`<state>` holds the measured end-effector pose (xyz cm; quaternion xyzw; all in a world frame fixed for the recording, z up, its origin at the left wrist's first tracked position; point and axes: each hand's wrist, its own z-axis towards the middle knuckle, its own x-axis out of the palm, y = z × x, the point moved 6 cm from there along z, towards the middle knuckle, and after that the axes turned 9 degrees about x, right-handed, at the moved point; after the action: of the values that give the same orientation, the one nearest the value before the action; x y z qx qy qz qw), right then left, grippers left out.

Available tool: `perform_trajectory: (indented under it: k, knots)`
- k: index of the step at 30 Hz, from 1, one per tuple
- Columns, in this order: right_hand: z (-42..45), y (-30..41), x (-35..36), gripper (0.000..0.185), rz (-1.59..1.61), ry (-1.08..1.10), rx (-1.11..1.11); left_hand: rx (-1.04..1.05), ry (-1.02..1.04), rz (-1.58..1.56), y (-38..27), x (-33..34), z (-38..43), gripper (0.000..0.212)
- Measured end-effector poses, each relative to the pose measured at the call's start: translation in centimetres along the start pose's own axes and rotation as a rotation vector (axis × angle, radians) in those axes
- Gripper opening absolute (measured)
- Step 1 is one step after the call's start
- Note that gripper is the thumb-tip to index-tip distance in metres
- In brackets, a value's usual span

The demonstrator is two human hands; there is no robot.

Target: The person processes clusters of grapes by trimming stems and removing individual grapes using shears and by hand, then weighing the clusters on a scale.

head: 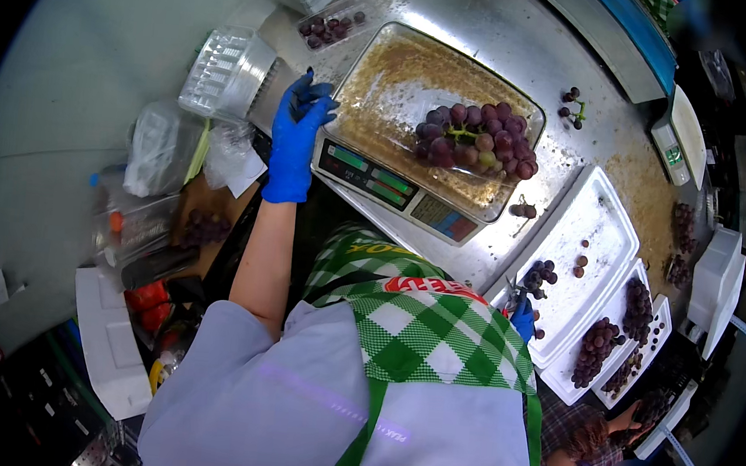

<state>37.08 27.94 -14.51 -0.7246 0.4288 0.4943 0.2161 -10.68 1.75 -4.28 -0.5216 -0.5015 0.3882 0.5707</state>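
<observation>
My left hand, in a blue glove, is beside the left edge of a digital scale; its fingers are apart and nothing shows in it. On the scale's stained metal plate, a bunch of purple grapes fills a clear plastic tray. My right hand, also blue-gloved, is partly hidden by the apron at the near edge of a white foam tray. Scissors with red on the handle are in it, beside a small cluster of dark grapes.
Stacked clear plastic containers stand left of the scale. A container with loose grapes lies beyond it. Grape bunches rest on foam trays at right. A co-worker's hand touches dark grapes at lower right. A cardboard box holds grapes at left.
</observation>
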Motion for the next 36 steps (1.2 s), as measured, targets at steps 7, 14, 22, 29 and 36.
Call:
perform_trajectory:
  k: [7, 14, 22, 29, 36]
  knots:
    - [-0.3, 10.0, -10.7, 0.057, -0.031, 0.023, -0.022, -0.142, 0.181, -0.01, 2.8, 1.4, -1.9, 0.038]
    - [3.1, 30.3, -20.0, 0.056, 0.351, -0.265, -0.447, -0.294, 0.396, -0.167, 4.4, 5.2, -3.7, 0.041]
    - [6.2, 37.2, -15.6, 0.059, 0.197, -0.254, -0.449, -0.283, 0.504, -0.176, 4.6, 7.3, -4.3, 0.042]
    - [7.8, 37.7, -13.4, 0.062, 0.071, -0.304, -0.393, -0.302, 0.571, -0.131, 5.1, 7.3, -4.1, 0.044]
    - [8.2, 37.6, -12.8, 0.063, 0.109, -0.296, -0.382, -0.313, 0.605, -0.169, 5.5, 7.6, -4.1, 0.044]
